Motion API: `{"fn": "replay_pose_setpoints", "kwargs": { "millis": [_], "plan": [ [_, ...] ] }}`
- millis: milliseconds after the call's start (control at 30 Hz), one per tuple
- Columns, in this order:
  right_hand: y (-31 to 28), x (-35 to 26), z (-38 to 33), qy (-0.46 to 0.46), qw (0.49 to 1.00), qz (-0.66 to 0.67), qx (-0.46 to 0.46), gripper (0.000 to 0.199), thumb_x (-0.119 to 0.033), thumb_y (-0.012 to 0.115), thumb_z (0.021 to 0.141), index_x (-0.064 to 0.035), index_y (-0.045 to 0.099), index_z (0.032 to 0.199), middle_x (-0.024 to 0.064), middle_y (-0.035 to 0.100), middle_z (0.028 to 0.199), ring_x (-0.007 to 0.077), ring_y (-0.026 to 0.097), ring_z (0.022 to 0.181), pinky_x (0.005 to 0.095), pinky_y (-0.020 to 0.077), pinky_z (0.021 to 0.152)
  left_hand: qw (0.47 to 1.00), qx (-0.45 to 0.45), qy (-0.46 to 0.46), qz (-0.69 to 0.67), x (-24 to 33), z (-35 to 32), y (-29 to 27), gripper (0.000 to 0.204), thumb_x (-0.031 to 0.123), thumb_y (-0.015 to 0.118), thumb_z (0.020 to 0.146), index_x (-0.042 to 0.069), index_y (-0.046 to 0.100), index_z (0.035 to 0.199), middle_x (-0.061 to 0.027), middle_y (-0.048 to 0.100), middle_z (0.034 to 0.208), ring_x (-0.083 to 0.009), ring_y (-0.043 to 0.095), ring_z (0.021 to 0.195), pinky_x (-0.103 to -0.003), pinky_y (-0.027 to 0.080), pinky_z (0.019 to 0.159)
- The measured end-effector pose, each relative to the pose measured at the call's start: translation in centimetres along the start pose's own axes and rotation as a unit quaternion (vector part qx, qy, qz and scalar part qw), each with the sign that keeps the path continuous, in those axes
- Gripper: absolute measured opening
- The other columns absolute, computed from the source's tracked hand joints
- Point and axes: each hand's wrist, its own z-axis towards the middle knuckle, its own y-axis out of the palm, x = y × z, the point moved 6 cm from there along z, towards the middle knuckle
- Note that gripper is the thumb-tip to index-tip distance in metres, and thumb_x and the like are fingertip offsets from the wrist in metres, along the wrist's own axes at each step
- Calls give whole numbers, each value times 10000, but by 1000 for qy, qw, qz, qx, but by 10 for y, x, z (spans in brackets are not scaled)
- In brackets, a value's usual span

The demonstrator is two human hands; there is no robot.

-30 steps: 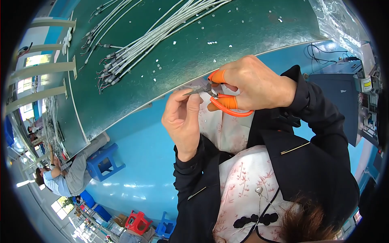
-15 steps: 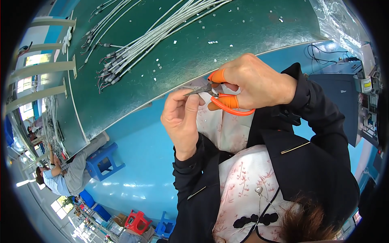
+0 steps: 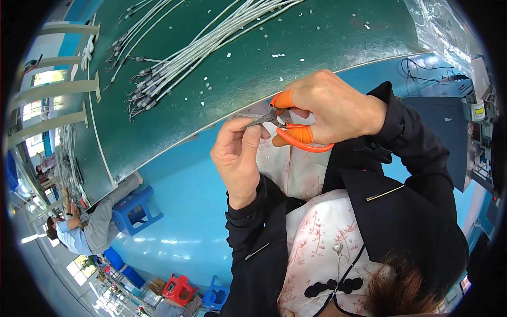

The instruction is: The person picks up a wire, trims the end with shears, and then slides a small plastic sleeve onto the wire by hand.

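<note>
Orange-handled scissors [image 3: 306, 146] are gripped in my right hand [image 3: 338, 108], whose thumb and a finger wear orange finger covers. Their metal blades [image 3: 262, 119] point left and reach the fingertips of my left hand [image 3: 237, 158]. Thumb and index finger of that hand are pinched together right at the blade tips. What they hold is mostly hidden; a thin pale sliver [image 3: 244, 114] shows just beyond them. Both hands are raised in front of my body, near the table's front edge.
A bundle of pale grey cables [image 3: 195, 58] with dark stripped ends lies on the green table [image 3: 327, 47], among small white scraps. Clear plastic sheeting [image 3: 441, 26] hangs at the far right. A person [image 3: 79, 238] sits at the left by a blue stool [image 3: 134, 211].
The scissor blades have come closer together, and the lower handle has shifted slightly. My left hand has moved very little.
</note>
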Motion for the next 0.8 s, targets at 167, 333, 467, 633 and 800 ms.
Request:
{"fn": "replay_pose_setpoints", "kwargs": {
  "millis": [167,333,467,633,800],
  "plan": [
    [0,1,-2,11,1000,-8,-8,358,-191,766,681,37,636,925,126,616,708,276,581,560,331,458,505,1000,6,-2,6,-2,0,0,119,55,587,908,-15,582,1004,-77,634,828,-126,586,738,-245,444,671],
    [0,0,0,9,1000,-9,4,330,-174,749,684,35,640,915,132,626,721,276,584,560,328,459,502,1000,-6,4,12,-3,1,1,126,64,579,916,-6,582,1020,-77,634,812,-119,572,722,-235,416,636],
    [-2,-3,2,-19,1000,1,25,310,-161,733,688,35,640,909,132,623,714,273,584,557,326,457,497,1000,-3,-2,-24,-3,0,0,129,70,574,921,-2,587,1027,-85,631,808,-114,551,706,-233,393,610],
    [-1,-1,-1,-14,1000,2,17,310,-164,729,692,36,637,909,122,609,690,267,582,552,328,457,495,997,-21,-25,-65,-7,1,2,136,76,557,931,-2,585,1040,-95,623,795,-110,520,683,-232,384,603],
    [0,0,0,2,1000,-14,9,318,-170,733,686,36,636,907,117,603,680,265,582,551,332,457,496,997,-18,-27,-64,-8,2,3,144,87,541,942,-1,582,1048,-98,617,790,-104,497,665,-230,381,601]
  ]
}}
